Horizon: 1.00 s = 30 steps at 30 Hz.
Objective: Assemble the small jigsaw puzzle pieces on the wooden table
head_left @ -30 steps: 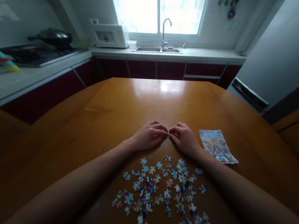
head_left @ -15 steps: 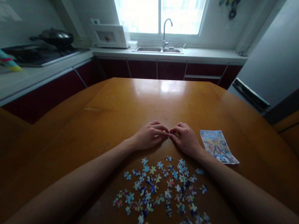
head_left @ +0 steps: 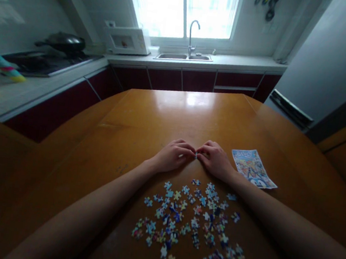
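Observation:
My left hand (head_left: 174, 155) and my right hand (head_left: 213, 157) meet fingertip to fingertip above the middle of the table. Pinched between them are small light-blue puzzle pieces (head_left: 196, 154), mostly covered by the fingers; how many there are I cannot tell. Both hands are closed, thumbs and forefingers pressed together. Nearer to me, between my forearms, many loose jigsaw pieces (head_left: 177, 217) lie scattered in blue, white, yellow and red. A printed picture sheet (head_left: 253, 168) with a colourful cartoon scene lies flat just right of my right hand.
The brown wooden table (head_left: 122, 127) fills the foreground. Beyond it runs a counter with a sink (head_left: 172, 56), a tap and a white microwave (head_left: 128, 41). A lidded black pan (head_left: 65, 43) sits on the stove at left; a grey fridge (head_left: 330, 56) stands at right.
Both hands stay in nearly the same place, still pinching at the fingertips. The scattered pieces and the sheet have not moved; the view shifts very slightly.

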Motion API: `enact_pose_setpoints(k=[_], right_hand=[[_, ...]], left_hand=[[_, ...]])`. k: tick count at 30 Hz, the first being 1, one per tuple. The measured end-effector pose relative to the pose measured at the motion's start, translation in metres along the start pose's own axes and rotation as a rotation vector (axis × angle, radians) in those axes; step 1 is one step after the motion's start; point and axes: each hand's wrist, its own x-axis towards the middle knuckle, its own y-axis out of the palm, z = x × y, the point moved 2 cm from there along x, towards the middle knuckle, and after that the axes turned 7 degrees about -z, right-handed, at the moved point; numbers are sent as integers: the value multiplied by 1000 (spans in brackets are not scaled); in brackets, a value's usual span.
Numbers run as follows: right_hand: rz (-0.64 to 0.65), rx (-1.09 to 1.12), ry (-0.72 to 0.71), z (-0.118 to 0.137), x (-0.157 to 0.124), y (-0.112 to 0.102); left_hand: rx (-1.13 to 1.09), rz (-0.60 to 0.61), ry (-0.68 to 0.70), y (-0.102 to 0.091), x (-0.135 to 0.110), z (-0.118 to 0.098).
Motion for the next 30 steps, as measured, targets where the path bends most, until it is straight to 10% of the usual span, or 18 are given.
enact_pose_setpoints(k=[30], right_hand=[[-10, 7, 10, -1, 0, 0]], left_hand=[[22, 12, 20, -3, 0, -4]])
